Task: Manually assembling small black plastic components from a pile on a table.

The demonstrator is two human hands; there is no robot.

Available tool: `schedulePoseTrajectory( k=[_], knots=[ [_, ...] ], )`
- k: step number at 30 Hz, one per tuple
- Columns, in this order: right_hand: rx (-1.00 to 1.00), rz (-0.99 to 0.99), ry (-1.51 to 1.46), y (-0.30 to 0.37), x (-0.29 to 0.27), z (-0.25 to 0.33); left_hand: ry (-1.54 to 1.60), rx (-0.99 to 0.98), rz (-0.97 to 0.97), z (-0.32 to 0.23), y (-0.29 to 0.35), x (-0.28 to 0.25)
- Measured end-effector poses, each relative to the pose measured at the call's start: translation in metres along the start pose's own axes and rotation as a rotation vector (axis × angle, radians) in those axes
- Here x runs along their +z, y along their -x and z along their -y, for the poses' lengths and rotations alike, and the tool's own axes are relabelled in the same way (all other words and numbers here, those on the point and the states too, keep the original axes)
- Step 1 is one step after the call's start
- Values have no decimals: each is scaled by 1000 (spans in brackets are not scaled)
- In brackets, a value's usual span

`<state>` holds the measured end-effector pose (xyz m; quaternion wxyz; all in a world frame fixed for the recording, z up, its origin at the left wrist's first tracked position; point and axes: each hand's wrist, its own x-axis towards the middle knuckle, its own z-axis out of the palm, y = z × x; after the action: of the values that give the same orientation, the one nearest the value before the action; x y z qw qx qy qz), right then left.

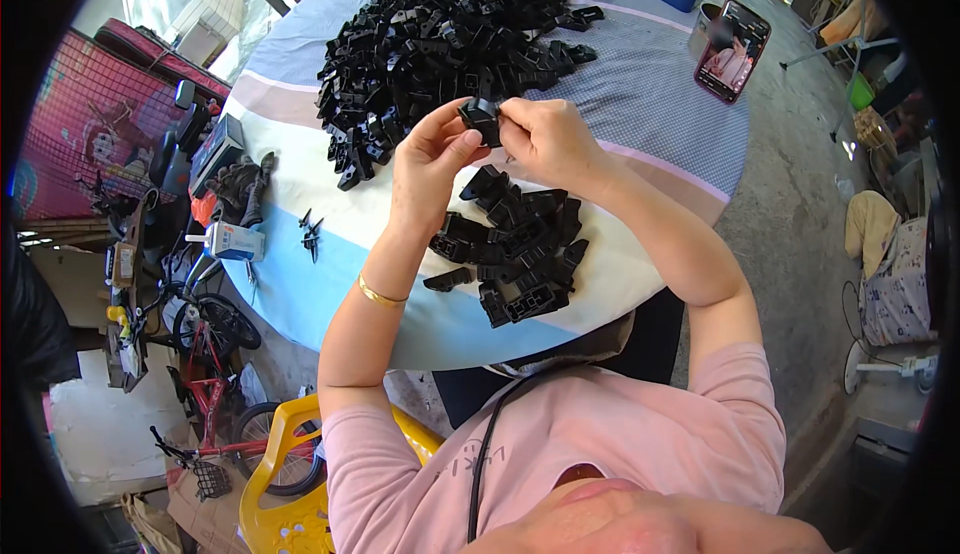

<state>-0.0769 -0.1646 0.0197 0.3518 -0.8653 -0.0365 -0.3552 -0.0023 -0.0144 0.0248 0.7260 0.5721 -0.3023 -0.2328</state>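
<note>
Between our two hands, just above the worktop point(660, 119), sits one small, boxy black plastic part point(480, 124). Our left hand point(425, 164) grips it between thumb and fingers; our right hand point(555, 139) pinches at its right edge, and we cannot tell whether a smaller piece is hidden in those fingertips. To work it well, we should brace the part firmly with the left hand, press or turn gently with the right, and leave the joint uncovered so we can check it. Beyond both hands spreads a large heap of similar black parts point(440, 44). Nearer our body, just below the hands, lies a smaller black pile point(520, 244).
</note>
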Motion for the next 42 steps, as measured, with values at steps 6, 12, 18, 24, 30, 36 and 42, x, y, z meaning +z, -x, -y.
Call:
schedulePoseTrajectory(
  k=[6, 12, 18, 24, 30, 36, 42],
  knots=[
    [100, 60, -223, 0, -1, 6, 23, -28, 7, 0, -1, -12],
    [-77, 37, 23, 5, 2, 2, -152, 25, -28, 4, 0, -15],
    [-146, -12, 209, 12, 6, 10, -86, 53, -114, 2, 9, 11],
    [-32, 73, -84, 2, 4, 3, 53, 14, -185, 10, 2, -5],
    [-43, -41, 220, -18, -9, -79, -613, 145, 324, -29, 20, 8],
    [-115, 158, 625, -13, 9, -86, -979, 449, 511, -33, 37, 31],
    [-69, 248, 718, -12, 10, -72, -1342, 457, 52, 15, -33, -32]
  ],
)
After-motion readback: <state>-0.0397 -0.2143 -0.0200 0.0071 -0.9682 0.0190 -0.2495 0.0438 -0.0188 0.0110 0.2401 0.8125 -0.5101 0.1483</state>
